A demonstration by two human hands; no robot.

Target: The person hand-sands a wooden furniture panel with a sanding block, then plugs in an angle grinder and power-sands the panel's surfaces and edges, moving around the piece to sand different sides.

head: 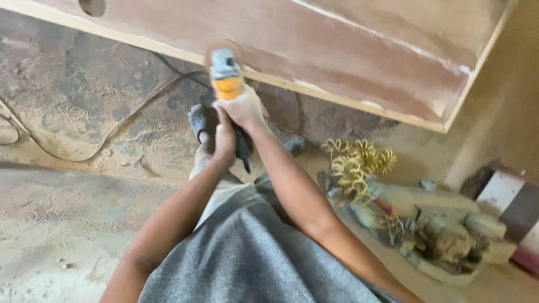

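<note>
The grinder (226, 73), a hand-held power tool with a grey head and a yellow-orange body, was pressed against the lower edge of the wooden panel (359, 50), a large reddish-brown board with a pale rim that slanted across the top of the view. The right hand (244, 108) was closed around the body of the grinder just below that edge, fingers wrapped tight. The left hand (224, 140) sat directly under the right one, farther from the panel, and was closed around the dark rear end of the tool; its grip was firm, though the fingertips were hidden behind the handle. Both forearms ran from the bottom of the view up toward the panel, over grey clothing (252, 252) on the person's lap. Under the panel edge a dark sandal (197, 120) on one foot showed just beside the hands, and a second foot was partly hidden behind the right arm. A thin cable (112, 126) looped over the dusty floor (62, 224) to the left of the grinder, running back toward the panel's underside. Well to the right of the grinder, below the panel's lower right corner, a coiled yellow hose (356, 163) lay on the floor, and just beyond it sat a heap of dust-covered tools (438, 235), too caked in sawdust to tell apart.
</note>
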